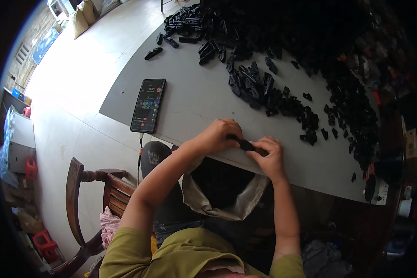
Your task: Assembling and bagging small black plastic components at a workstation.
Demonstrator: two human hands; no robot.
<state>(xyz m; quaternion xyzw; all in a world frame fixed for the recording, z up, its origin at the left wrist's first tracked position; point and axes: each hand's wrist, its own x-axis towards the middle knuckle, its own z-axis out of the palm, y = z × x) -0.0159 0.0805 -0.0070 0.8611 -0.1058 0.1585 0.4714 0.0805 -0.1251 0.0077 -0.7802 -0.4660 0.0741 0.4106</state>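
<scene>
My left hand (217,135) and my right hand (268,155) meet at the near edge of the grey table (190,99). Both grip one small black plastic part (245,145) between their fingertips. Directly under the hands, an open light-coloured sack (224,190) sits on my lap, dark inside. A big heap of black plastic parts (282,55) covers the far and right side of the table, with a loose cluster (264,90) just beyond my hands.
A phone (148,105) with a lit screen lies on the table's left side, a cable hanging from it. A wooden chair (85,194) stands at my left. Boxes and red crates (30,169) line the floor at far left.
</scene>
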